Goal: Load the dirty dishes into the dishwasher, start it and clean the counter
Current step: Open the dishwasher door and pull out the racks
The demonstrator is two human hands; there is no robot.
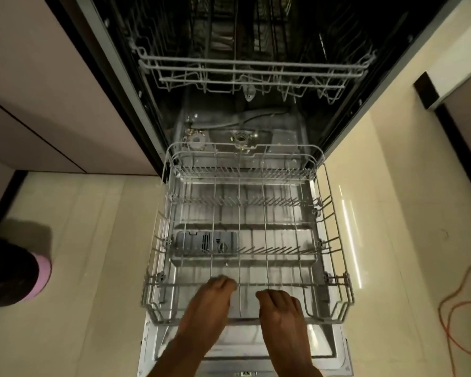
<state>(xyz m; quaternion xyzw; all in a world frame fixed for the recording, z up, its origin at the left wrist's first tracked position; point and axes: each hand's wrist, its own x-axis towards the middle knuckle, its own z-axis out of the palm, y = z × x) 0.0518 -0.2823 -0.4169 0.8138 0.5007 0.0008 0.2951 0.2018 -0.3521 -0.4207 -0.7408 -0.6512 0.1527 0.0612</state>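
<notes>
The dishwasher [114,63] stands open with its door [335,349] folded down flat toward me. Its grey wire lower rack [335,240] is pulled out over the door and holds no dishes. My left hand [210,303] and my right hand [280,308] both reach over the rack's front rail, fingers curled down around the wire. The upper rack [250,69] sits partly inside the dark tub and also holds no dishes. A grey detergent compartment [204,242] shows through the lower rack on the door.
Pale cabinet fronts [38,91] flank the dishwasher on the left. A dark object with a pink rim [42,276] stands on the cream tiled floor [93,254] at left. An orange cable [457,308] lies looped on the floor at right.
</notes>
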